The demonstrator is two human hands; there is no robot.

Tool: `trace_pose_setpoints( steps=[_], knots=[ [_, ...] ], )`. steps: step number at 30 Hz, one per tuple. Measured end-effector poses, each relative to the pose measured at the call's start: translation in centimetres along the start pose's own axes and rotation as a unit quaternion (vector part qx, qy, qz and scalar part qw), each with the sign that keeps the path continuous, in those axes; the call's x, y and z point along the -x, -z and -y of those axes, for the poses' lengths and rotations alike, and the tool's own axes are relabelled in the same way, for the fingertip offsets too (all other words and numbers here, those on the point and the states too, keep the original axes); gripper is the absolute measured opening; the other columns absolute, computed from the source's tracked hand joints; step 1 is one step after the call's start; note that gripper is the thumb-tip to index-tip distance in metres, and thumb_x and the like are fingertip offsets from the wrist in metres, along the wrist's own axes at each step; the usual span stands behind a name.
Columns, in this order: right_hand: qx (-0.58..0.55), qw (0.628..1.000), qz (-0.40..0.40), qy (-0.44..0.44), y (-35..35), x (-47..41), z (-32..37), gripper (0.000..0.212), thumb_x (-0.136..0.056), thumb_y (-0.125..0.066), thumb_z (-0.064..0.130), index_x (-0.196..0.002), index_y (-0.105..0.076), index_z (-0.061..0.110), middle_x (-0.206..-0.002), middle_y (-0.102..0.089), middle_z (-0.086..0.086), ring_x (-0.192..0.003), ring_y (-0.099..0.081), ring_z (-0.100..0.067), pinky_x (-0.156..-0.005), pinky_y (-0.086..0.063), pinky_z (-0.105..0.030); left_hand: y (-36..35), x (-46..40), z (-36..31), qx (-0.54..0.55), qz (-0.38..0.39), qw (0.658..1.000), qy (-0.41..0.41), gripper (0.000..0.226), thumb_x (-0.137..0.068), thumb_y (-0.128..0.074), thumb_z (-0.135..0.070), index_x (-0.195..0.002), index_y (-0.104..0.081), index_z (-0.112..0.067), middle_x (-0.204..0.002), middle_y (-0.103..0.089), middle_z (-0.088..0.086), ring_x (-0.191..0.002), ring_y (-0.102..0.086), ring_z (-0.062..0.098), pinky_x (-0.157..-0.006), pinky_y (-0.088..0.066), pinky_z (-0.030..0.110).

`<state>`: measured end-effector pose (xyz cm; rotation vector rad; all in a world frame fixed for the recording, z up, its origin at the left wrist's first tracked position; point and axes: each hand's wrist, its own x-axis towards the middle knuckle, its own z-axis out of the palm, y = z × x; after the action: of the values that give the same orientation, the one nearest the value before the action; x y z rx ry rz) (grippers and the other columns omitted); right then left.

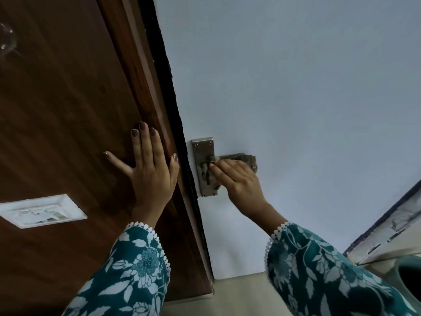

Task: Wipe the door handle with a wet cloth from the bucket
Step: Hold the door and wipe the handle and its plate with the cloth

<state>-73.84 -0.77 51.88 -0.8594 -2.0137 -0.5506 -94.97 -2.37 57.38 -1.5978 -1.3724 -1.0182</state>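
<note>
A grey metal handle plate (203,148) is fixed on a pale blue door (296,87) near its left edge. My right hand (237,179) presses a crumpled grey cloth (247,159) over the lever, which the cloth and hand hide. The cloth hangs partly over the plate's lower half. My left hand (149,169) lies flat with fingers spread on the dark brown wooden panel (68,110) to the left. The rim of a teal bucket (407,267) shows at the bottom right corner.
A white switch plate (43,210) sits on the brown panel at the left. A dark gap runs between the brown panel and the blue door. A worn white frame (391,231) crosses the right edge. Beige floor (239,295) lies below.
</note>
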Motion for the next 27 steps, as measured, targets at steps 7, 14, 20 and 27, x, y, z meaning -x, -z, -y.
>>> trace_pose_setpoints(
  steps=[7,14,20,27],
  knots=[
    [-0.005,0.996,0.02,-0.092,1.9,2.0,-4.0,0.033,-0.081,-0.068,0.004,-0.115,-0.067,0.008,-0.111,-0.069,-0.005,-0.098,-0.063,-0.023,-0.089,-0.043,-0.034,0.0,-0.1,-0.1,0.0,-0.004,1.0,-0.003,0.073,-0.098,-0.042,-0.03,-0.151,0.005,-0.01,-0.153,-0.014,0.016,-0.147,0.007,0.019,-0.098,-0.006,0.078],
    [-0.236,0.893,0.019,-0.383,3.8,1.7,-2.9,0.038,-0.076,-0.06,0.005,-0.111,-0.067,0.019,-0.089,-0.067,0.014,-0.084,-0.06,-0.005,-0.078,-0.047,-0.018,-0.5,0.0,-0.4,-0.008,-0.021,1.0,0.001,0.069,-0.099,-0.038,-0.029,-0.151,0.002,-0.008,-0.152,-0.017,0.017,-0.148,0.005,0.021,-0.099,-0.008,0.077],
    [-0.542,0.563,-0.187,-0.596,1.9,1.8,-0.3,0.016,-0.093,-0.048,-0.004,-0.098,-0.062,0.003,-0.082,-0.057,-0.009,-0.078,-0.057,-0.018,-0.077,-0.051,-0.032,-0.7,0.1,-0.4,-0.009,-0.026,1.0,0.004,0.067,-0.099,-0.035,-0.028,-0.151,0.001,-0.007,-0.152,-0.017,0.017,-0.148,0.004,0.021,-0.099,-0.009,0.077],
    [-0.665,0.315,-0.305,-0.605,0.5,0.7,1.1,0.022,-0.099,-0.039,0.009,-0.104,-0.06,0.016,-0.104,-0.061,-0.004,-0.099,-0.058,-0.018,-0.105,-0.04,-0.042,-0.9,0.0,-0.9,-0.006,-0.035,0.999,0.02,0.065,-0.098,-0.036,-0.025,-0.151,-0.003,-0.005,-0.151,-0.025,0.021,-0.147,0.004,0.021,-0.1,-0.01,0.076]
  ],
)
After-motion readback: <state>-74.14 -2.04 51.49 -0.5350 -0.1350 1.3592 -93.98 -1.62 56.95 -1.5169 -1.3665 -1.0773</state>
